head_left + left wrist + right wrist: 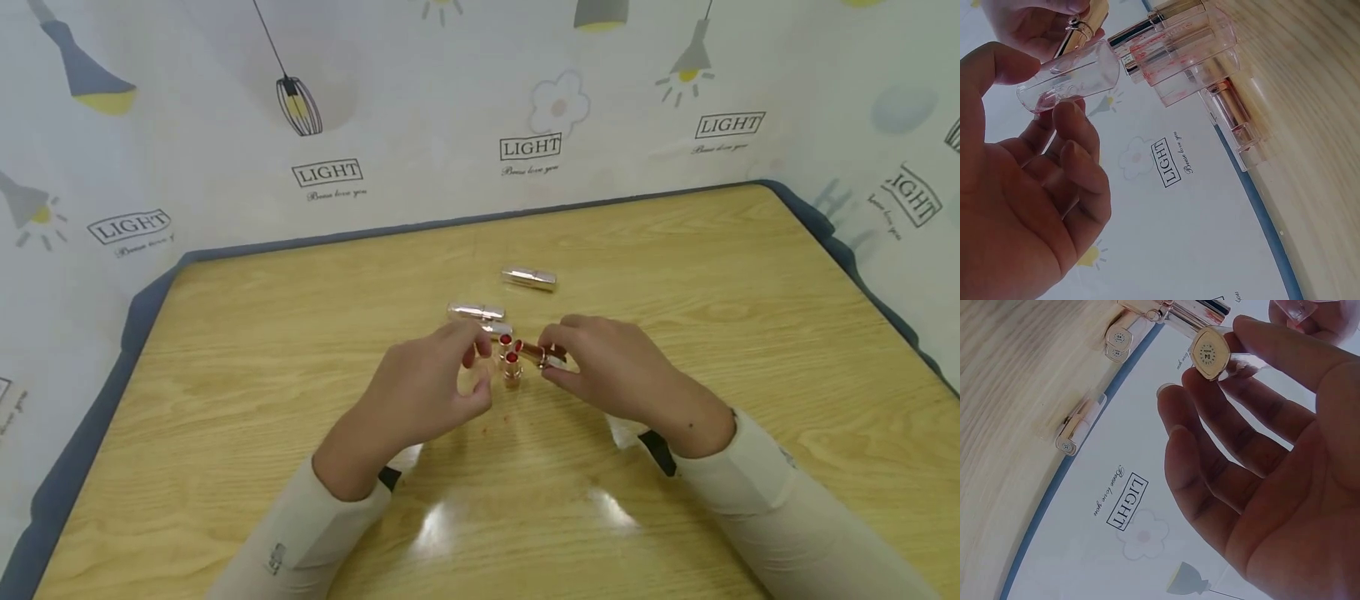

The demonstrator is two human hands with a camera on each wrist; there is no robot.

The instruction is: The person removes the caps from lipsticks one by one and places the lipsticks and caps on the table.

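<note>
My left hand (423,387) pinches a clear lipstick cap (1079,78) between thumb and fingers, and the cap has a pinkish stain inside. My right hand (615,362) grips a gold lipstick (532,353) near its base, tilted, with its red end toward the left hand. The round-cornered base (1210,355) of that lipstick faces the right wrist camera. In the left wrist view the cap lies close to the lipstick's gold body. Between the hands, two upright lipsticks (512,372) show red tops. Red-smeared clear covers (1188,53) surround them in the left wrist view.
Beyond the left hand lie two lipsticks side by side, one silvery-pink lipstick (477,312) partly in front of the other. Another lying lipstick (529,278) is farther back. The wooden table (300,317) meets a printed cloth backdrop (420,125) at its blue-edged rear.
</note>
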